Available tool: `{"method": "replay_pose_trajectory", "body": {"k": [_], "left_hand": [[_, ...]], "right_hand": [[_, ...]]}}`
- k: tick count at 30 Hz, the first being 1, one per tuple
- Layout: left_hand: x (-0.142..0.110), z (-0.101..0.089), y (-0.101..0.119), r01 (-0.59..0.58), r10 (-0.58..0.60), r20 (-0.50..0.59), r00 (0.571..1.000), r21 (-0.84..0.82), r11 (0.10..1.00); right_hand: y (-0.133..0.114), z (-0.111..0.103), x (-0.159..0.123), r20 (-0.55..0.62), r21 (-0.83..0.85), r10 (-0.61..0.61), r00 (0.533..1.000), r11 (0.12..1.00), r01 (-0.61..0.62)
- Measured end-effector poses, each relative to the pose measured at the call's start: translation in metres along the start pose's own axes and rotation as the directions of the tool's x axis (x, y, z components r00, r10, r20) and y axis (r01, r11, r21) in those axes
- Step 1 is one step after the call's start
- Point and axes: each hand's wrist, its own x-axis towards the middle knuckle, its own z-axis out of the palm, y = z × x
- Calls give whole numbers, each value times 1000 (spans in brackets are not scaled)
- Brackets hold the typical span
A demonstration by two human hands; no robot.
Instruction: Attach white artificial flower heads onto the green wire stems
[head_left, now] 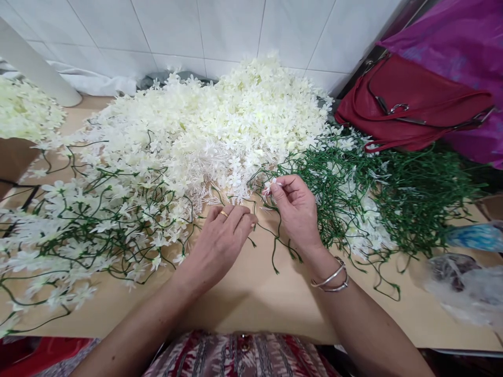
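My right hand [296, 212], with two silver bangles at its wrist, pinches a small white artificial flower [270, 186] between thumb and forefinger. My left hand [226, 238], wearing a gold ring, is closed palm down just above the table. A thin green stem [254, 207] runs to its fingertips, which appear to pinch it; the thumb is mostly hidden. Beyond both hands rises a big heap of loose white flowers [251, 115]. To the left lie white flowers on green stems [106, 220]. Bare green stems [416, 193] are piled at the right.
A red handbag [412, 99] and a purple bag [459, 47] stand at the back right. Clear plastic bags [467, 283] lie at the right edge. A white pipe [43, 65] stands at the left by the tiled wall [231, 26], beside a cardboard box [15, 159]. The wooden table [259, 303] extends beneath everything.
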Motion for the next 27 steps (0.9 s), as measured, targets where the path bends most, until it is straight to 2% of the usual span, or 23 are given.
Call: {"method": "replay_pose_trajectory", "body": {"k": [3, 9, 12, 14, 16, 18, 19, 20, 21, 23, 25, 27], "left_hand": [[9, -4, 0, 14, -15, 25, 1000, 32, 999], [37, 3, -14, -77, 68, 138, 988, 66, 995], [42, 6, -24, -66, 56, 135, 989, 72, 995], [40, 4, -28, -58, 55, 83, 995, 31, 998], [36, -2, -29, -42, 40, -28, 999, -77, 996], [33, -9, -25, 4, -47, -177, 983, -236, 972], [32, -13, -21, 43, -130, -242, 961, -331, 943], [31, -17, -17, 99, -238, -269, 933, -443, 891], [30, -20, -12, 158, -355, -251, 901, -572, 805], [27, -22, -4, 245, -521, -83, 850, -812, 529], [24, -18, 1, 293, -566, 111, 817, -925, 240], [19, -10, 3, 316, -583, 217, 783, -946, 71]], "right_hand": [[3, 0, 1, 0, 33, 12, 1000, 999, -12], [2, 0, 1, 8, 28, 23, 1000, 999, -23], [0, -1, 2, 22, 24, 30, 999, 999, -30], [-1, -2, 2, 20, 17, 30, 999, 999, -30], [-1, -3, 3, 12, 14, 34, 999, 999, -34], [0, -3, 3, 9, 27, 43, 999, 999, -43], [2, -3, 3, 9, 38, 49, 999, 998, -49], [3, -3, 3, 13, 54, 53, 999, 997, -54], [4, -2, 3, 17, 76, 55, 998, 996, -56], [6, -2, 3, 35, 132, 65, 997, 989, -69], [5, -2, 4, 70, 193, 99, 993, 975, -110], [2, -2, 4, 135, 232, 162, 978, 954, -190]]}}
